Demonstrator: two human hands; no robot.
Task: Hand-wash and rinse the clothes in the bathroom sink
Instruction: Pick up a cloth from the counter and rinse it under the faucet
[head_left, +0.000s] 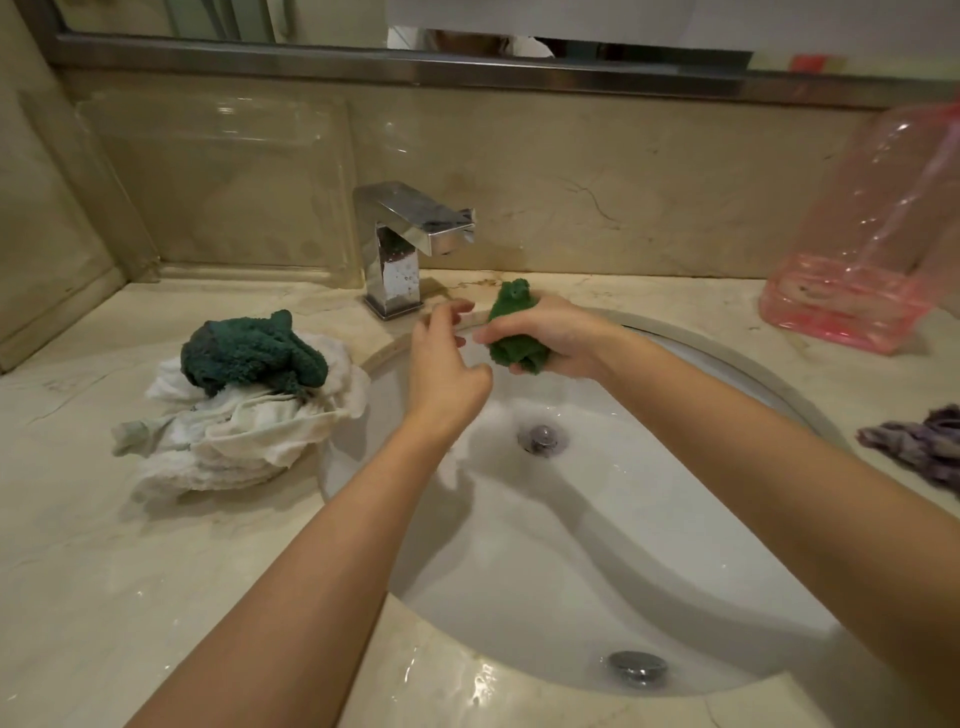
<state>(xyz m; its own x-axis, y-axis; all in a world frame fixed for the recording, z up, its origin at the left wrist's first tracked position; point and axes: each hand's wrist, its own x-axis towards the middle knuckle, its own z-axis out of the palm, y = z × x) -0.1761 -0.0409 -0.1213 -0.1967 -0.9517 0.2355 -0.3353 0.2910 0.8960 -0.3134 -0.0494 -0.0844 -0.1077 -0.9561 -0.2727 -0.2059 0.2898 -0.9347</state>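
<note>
**A:** Two items sat wrung out at 9 o'clock of the sink (613, 519): a dark green cloth (249, 353) on top of a white cloth (228, 441), both on the counter (78, 571). My read was those were done, or at least washed.

**B:** Hands?

**A:** Left hand (441, 364) was over the basin at about 11 o'clock, fingers loosely spread, holding nothing, just beside the other hand but not touching the cloth as far as I could tell. Right hand (550, 343) was at 12 o'clock, clamped around a small bright green cloth (511, 332), squeezed into a wad with the ends sticking out top and bottom.

**B:** Water running?

**A:** No stream was visible from the faucet (405, 244) at 12 o'clock. Basin was wet, drain (540, 439) looked open, no standing water. So it looked like wringing, not rinsing.

**B:** What was left?

**A:** One purple cloth (924, 441) lay bunched at 3 o'clock on the counter, well apart from the washed pile. Couldn't tell if it was wet. I judged it still unwashed, being on the opposite side. Pink plastic bottle (857, 249) stood at 2 o'clock, a little pink liquid in the bottom, likely detergent.

**B:** Progress?

**A:** Roughly two done, third nearly finished, one to go. Next step was probably dropping the green wad on the 9 o'clock pile.
</note>
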